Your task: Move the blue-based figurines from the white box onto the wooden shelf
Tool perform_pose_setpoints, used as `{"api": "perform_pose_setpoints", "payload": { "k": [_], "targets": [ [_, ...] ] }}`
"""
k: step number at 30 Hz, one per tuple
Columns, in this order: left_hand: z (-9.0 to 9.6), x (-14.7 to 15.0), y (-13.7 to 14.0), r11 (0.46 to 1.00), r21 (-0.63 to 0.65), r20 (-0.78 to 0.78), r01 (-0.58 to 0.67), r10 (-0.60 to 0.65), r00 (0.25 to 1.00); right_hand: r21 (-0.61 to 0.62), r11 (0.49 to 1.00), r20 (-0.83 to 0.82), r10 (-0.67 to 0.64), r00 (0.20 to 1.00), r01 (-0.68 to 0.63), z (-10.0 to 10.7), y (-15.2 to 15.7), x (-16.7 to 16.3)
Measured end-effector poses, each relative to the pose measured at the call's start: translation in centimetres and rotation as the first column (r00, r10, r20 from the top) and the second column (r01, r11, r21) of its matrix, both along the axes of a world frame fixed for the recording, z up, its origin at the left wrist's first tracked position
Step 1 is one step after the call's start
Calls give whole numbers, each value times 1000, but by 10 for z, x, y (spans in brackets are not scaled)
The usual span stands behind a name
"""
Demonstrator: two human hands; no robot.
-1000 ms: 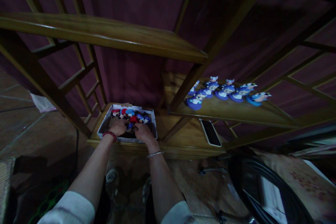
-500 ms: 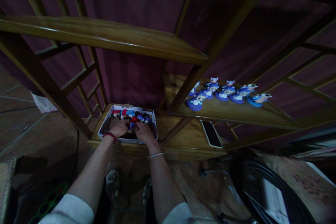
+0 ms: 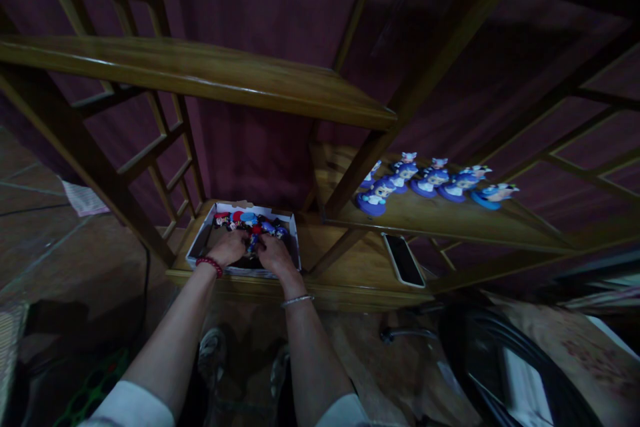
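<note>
Both hands are inside a shallow white cardboard box on the low wooden shelf. Between them is a small blue figurine, partly covered by fingers. My left hand, with a red beaded bracelet at the wrist, closes its fingers on the figurine's left side. From the other side, my right hand, with a silver bangle, pinches it too. Behind the fingers, along the box's far side, lie several small red, blue and black figurines. The box's brown floor shows in places.
Several blue-and-white figurines on round bases stand on a higher shelf to the right. A phone lies on the low shelf. A wooden board juts out above the box. A black chair is at lower right.
The small blue figurine between my fingers has shifted slightly and stands more upright. Both hands remain in the box, and the view has tilted a little.
</note>
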State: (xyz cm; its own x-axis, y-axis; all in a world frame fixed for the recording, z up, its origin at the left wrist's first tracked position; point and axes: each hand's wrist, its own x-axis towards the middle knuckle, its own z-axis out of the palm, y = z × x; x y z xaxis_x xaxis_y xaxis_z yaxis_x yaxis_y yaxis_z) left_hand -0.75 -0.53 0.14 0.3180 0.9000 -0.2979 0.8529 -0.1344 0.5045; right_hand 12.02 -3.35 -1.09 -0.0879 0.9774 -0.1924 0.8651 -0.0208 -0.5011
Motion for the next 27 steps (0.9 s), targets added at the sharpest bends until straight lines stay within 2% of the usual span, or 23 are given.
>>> {"api": "perform_pose_setpoints", "payload": {
  "k": [14,21,27],
  "targets": [
    [-4,-5,2,999,49,46,-23,21,999,38,997,-116,-67,991,72,-7,2,1],
    [-9,-6,4,997,42,169,-63,55,984,63,989,-158,-120,980,131,-8,2,2],
    [-4,-1,0,996,-34,308,-79,86,948,29,980,-120,-194,974,199,-5,2,7]
  ]
}}
